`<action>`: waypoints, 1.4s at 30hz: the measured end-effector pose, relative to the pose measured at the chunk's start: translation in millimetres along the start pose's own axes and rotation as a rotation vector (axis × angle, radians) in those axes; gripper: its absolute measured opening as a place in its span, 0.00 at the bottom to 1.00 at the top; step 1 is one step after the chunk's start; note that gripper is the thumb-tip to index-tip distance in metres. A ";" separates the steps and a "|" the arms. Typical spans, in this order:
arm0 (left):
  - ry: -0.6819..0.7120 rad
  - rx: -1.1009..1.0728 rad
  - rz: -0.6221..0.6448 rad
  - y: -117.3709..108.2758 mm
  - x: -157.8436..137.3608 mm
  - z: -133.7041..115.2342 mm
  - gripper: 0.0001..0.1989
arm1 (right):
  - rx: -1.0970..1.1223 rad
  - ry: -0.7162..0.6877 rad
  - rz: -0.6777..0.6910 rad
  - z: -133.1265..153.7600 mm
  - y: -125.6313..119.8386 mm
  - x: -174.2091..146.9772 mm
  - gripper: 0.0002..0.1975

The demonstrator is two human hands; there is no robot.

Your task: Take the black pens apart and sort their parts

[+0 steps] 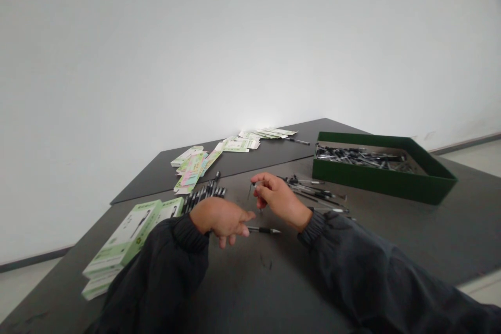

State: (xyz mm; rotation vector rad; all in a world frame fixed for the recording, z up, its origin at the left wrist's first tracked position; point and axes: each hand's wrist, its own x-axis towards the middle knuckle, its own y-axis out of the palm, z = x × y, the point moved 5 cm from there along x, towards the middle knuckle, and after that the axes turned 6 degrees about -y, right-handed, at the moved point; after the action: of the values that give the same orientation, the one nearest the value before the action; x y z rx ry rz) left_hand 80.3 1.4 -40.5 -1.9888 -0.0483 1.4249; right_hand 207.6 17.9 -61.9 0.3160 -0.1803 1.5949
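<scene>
My left hand (223, 217) is above the dark tabletop, its fingers partly extended around the rear end of a pen (264, 229). The pen's black grip and bare tip point right; the fingers hide its other end. Just up and to the right, the thumb and fingers of my right hand (279, 199) pinch a small clear and black piece (253, 185) that looks like a pen cap. Several black-capped pens (201, 194) lie side by side beyond my left hand. A loose pile of pens (313, 191) spreads out to the right of my right hand.
Green-and-white pen boxes (123, 237) are stacked at the left, partly behind my left sleeve. Flattened cartons (191, 169) run along the back, with a single pen (298, 141) near them. A green tray (376, 180) full of pen parts stands at the right.
</scene>
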 end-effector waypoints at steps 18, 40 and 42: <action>-0.014 0.101 -0.157 -16.0 -24.2 -3.3 0.31 | 0.135 0.021 -0.035 11.3 -6.9 -1.7 0.08; 0.109 0.156 -0.238 -32.5 -28.2 -8.5 0.18 | 0.223 -0.140 0.301 21.9 28.5 -25.7 0.12; 0.080 0.119 -0.238 -33.1 -29.6 -6.0 0.24 | 0.106 -0.190 0.258 27.0 24.8 -27.4 0.12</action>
State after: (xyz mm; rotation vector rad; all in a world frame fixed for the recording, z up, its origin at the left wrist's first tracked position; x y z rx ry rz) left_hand 85.0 11.9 2.8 -1.8723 -0.1558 1.1693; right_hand 186.0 -17.7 -42.9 0.5447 -0.2931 1.8326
